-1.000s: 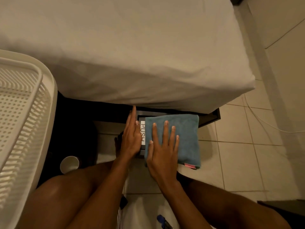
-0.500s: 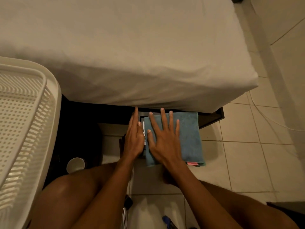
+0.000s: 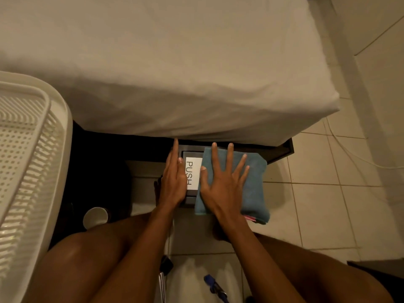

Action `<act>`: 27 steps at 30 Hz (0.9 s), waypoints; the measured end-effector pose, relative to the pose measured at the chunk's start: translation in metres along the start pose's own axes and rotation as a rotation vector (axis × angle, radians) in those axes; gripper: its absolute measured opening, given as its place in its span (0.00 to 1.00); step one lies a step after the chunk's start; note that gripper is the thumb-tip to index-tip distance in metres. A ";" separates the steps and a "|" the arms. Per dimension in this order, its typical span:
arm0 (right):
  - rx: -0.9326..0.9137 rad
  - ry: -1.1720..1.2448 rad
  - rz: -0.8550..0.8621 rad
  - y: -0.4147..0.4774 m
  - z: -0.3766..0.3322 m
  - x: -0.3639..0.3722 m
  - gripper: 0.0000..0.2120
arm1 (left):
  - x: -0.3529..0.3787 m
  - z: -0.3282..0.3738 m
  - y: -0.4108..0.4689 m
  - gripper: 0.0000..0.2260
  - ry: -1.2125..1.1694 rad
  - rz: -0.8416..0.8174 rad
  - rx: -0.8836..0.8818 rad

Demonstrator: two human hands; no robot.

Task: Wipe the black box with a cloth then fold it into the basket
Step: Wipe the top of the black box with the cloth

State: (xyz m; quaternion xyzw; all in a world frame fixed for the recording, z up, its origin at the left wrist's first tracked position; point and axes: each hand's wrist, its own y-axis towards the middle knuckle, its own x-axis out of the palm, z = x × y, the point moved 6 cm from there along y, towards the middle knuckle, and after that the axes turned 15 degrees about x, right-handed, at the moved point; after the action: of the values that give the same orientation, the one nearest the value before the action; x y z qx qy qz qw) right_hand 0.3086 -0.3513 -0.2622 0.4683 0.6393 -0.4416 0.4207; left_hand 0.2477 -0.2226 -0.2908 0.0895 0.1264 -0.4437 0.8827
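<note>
The black box point(image 3: 189, 152) sits on the floor at the bed's edge, its lid bearing a white "PUSH" label point(image 3: 193, 176). A folded blue cloth point(image 3: 254, 189) with a pink tag lies over the box's right part. My right hand point(image 3: 223, 182) presses flat on the cloth, fingers spread. My left hand point(image 3: 173, 180) rests edge-on against the box's left side, fingers straight and together. The white slotted basket point(image 3: 32, 171) stands at the left of the frame.
A bed with a white sheet point(image 3: 175, 73) overhangs the box's far side. A small white cup point(image 3: 95, 217) stands on the floor between basket and box. My bare knees fill the lower frame. A blue-handled item point(image 3: 213, 285) lies on the tiles near me.
My right hand slid forward on the cloth toward the bed, then spread its fingers wider. The cloth shifted slightly right, uncovering more of the PUSH label. The left hand stayed against the box.
</note>
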 end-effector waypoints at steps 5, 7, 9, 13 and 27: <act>-0.019 -0.050 0.009 -0.005 -0.015 0.006 0.33 | 0.001 -0.004 0.001 0.22 0.001 0.006 0.002; -0.033 -0.052 0.007 -0.004 -0.016 0.005 0.32 | 0.002 -0.005 0.002 0.22 0.008 0.012 0.006; -0.058 -0.049 -0.009 -0.001 -0.010 0.003 0.32 | 0.004 -0.005 0.002 0.22 0.048 0.006 0.000; -0.083 0.001 -0.012 0.010 0.011 -0.005 0.32 | 0.004 -0.002 0.000 0.22 0.127 0.011 0.004; -0.008 0.049 0.040 0.031 0.056 -0.017 0.30 | 0.010 0.014 -0.002 0.24 0.487 -0.093 0.169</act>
State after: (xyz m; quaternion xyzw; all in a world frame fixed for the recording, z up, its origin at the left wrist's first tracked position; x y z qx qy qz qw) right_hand 0.3486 -0.4032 -0.2658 0.4899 0.6417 -0.4188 0.4157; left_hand 0.2538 -0.2352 -0.2805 0.2612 0.3015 -0.4583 0.7942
